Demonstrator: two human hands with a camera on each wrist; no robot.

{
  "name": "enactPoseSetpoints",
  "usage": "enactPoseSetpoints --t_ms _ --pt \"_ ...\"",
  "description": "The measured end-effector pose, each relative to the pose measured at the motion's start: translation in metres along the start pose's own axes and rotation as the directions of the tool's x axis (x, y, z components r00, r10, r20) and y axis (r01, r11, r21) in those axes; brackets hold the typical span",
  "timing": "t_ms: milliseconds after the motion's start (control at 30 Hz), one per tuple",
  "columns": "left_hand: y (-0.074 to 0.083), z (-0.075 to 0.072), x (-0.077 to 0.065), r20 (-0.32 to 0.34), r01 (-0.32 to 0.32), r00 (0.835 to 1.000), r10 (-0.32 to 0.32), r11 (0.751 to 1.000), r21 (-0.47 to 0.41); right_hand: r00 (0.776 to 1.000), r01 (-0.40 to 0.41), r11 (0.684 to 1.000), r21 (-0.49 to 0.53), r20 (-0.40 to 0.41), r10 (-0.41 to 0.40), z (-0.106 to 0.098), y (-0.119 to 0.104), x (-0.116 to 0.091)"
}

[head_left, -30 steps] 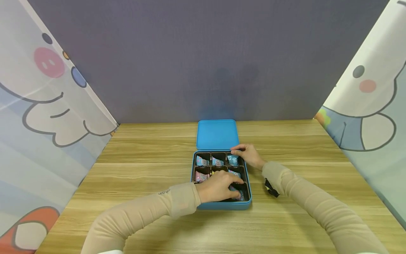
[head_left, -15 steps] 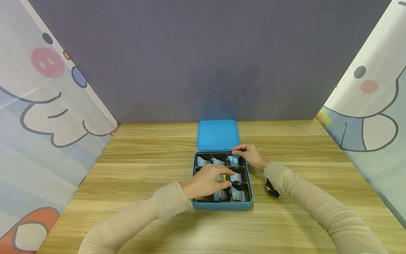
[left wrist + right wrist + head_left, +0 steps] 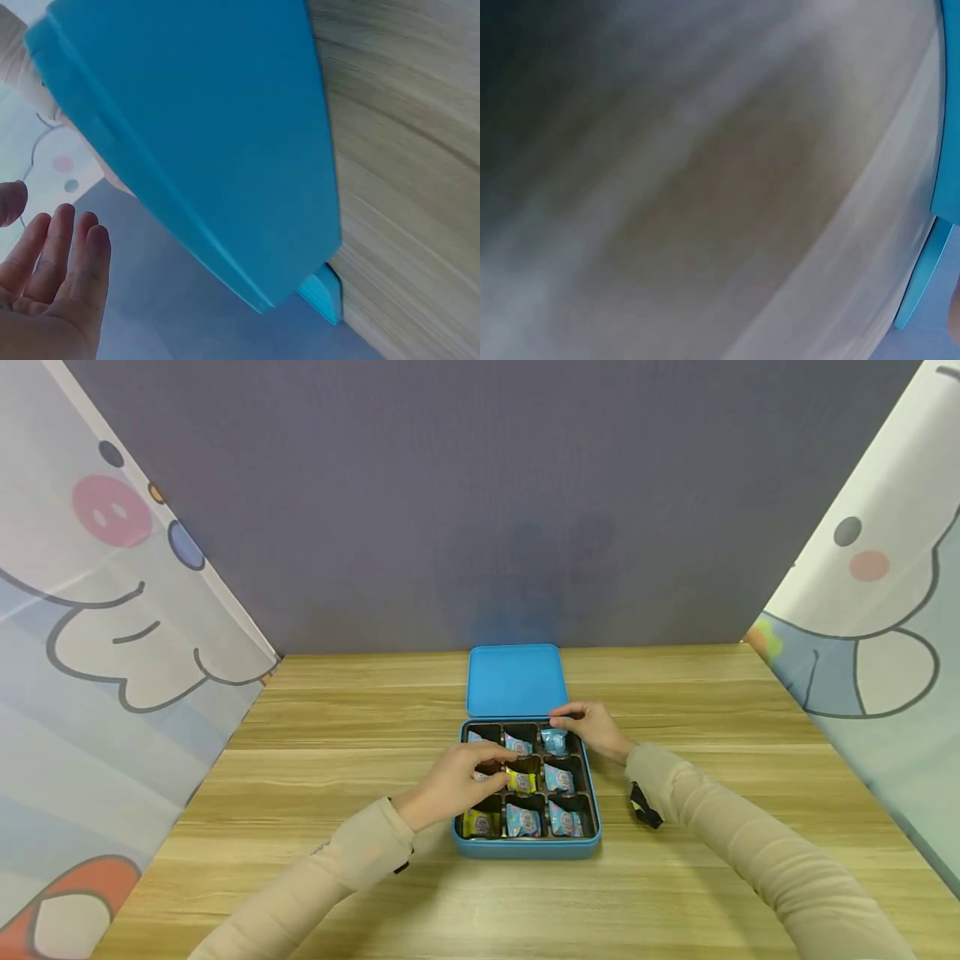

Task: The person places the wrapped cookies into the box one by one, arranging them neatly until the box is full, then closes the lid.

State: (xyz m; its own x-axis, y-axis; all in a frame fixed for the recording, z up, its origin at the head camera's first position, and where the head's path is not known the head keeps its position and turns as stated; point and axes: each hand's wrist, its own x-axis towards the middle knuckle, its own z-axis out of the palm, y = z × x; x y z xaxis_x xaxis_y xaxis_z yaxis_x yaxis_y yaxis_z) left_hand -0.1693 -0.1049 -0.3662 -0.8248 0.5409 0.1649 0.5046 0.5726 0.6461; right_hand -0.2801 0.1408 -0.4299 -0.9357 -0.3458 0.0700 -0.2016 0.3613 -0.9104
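A blue box (image 3: 525,850) with a dark divided tray sits on the table in the head view, its lid (image 3: 516,680) folded back. Small wrapped candies lie in the compartments: a yellow candy (image 3: 521,781) in the middle, light blue ones such as this candy (image 3: 522,821) around it. My left hand (image 3: 453,785) hovers over the box's left side, fingers extended and thumb apart, covering part of the left column. In the left wrist view the same hand (image 3: 56,292) holds nothing. My right hand (image 3: 592,727) pinches the box's back right rim with thumb and fingertips.
The wooden table (image 3: 337,718) spreads around the box and ends at a grey partition (image 3: 480,510). Printed cartoon curtains hang at the left (image 3: 135,610) and right (image 3: 877,610). A sleeve and tabletop blur fill most of the right wrist view.
My left hand has moved left across the box, from the front right compartment to the left column, uncovering the front and middle candies. The right hand has stayed at the back right corner.
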Motion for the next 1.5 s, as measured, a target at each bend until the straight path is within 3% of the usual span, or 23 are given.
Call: enactPoseSetpoints --t_ms 633,800,933,1033,1167,1267,1333,1500 --pt "-0.026 -0.011 -0.006 -0.149 0.044 0.987 -0.061 0.993 -0.113 1.000 0.000 1.000 0.010 -0.020 0.000 -0.009 -0.001 0.001" --pt "-0.038 -0.016 -0.003 -0.202 0.084 0.971 -0.127 0.974 -0.208 0.999 -0.037 0.999 0.040 0.020 0.037 -0.019 -0.005 0.002" --pt "-0.048 -0.024 0.002 -0.244 0.129 0.947 -0.211 0.941 -0.313 0.989 -0.124 0.989 0.085 0.089 0.116 -0.032 -0.008 0.001" --pt "-0.056 -0.033 0.009 -0.235 0.190 0.920 -0.313 0.882 -0.431 0.976 -0.188 0.976 0.108 0.133 0.173 -0.042 -0.009 0.003" --pt "-0.068 -0.047 0.024 -0.161 0.252 0.883 -0.441 0.735 -0.629 0.964 -0.233 0.965 0.118 0.157 0.213 -0.052 -0.010 0.011" --pt "-0.078 -0.055 0.038 -0.094 0.283 0.864 -0.494 0.632 -0.722 0.962 -0.251 0.962 0.104 0.142 0.235 -0.058 -0.010 0.019" --pt "-0.086 -0.060 0.049 -0.045 0.311 0.861 -0.507 0.594 -0.742 0.961 -0.261 0.959 0.112 0.119 0.248 -0.062 -0.010 0.025" --pt "-0.104 -0.067 0.074 0.068 0.394 0.847 -0.528 0.536 -0.746 0.955 -0.292 0.938 0.185 0.106 0.276 -0.069 -0.008 0.041"
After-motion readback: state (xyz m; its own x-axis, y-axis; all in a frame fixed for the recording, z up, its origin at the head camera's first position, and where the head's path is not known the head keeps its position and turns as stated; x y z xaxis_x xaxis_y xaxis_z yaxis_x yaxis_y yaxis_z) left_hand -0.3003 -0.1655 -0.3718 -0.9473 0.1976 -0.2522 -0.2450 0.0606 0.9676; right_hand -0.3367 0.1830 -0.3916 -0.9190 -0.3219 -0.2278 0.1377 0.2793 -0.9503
